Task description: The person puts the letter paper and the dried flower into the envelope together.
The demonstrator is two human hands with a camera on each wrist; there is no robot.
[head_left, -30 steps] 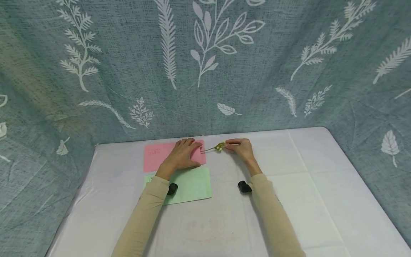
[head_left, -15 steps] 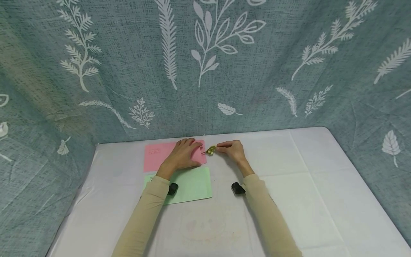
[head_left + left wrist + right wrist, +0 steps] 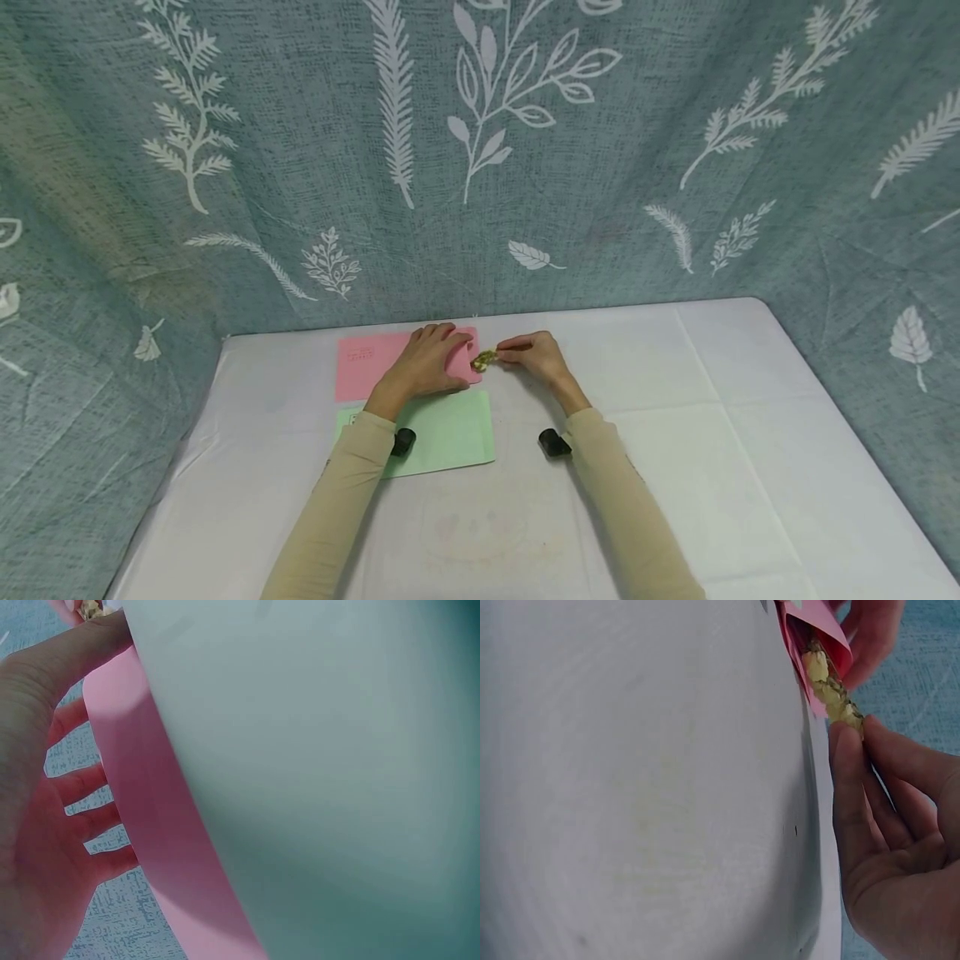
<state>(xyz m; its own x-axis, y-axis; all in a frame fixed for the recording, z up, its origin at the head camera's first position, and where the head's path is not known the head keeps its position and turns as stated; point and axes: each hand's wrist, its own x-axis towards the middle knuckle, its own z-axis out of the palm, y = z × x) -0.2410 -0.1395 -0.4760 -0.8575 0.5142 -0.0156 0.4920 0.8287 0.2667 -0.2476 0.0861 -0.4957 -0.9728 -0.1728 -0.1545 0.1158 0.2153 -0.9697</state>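
Note:
A pink envelope (image 3: 370,350) lies near the table's back edge, its mouth facing right. My left hand (image 3: 429,360) spans the envelope's right end, thumb at the near edge and fingers at the far edge. In the right wrist view, the envelope's mouth (image 3: 821,634) gapes in a bulge. A small dried flower sprig (image 3: 829,686) with pale yellow blooms points into that mouth; its stem is hidden inside. My right hand (image 3: 534,353) pinches the sprig's bloom end between thumb and fingertips, just right of the mouth.
A light green envelope (image 3: 446,433) lies in front of the pink one, partly under my left forearm. White cloth covers the table (image 3: 660,467). A teal curtain (image 3: 585,183) with white leaf prints hangs behind the table.
My right hand has moved left with the dried flower sprig, and its stem has slid into the pink envelope up to the blooms. My left hand has stayed in place.

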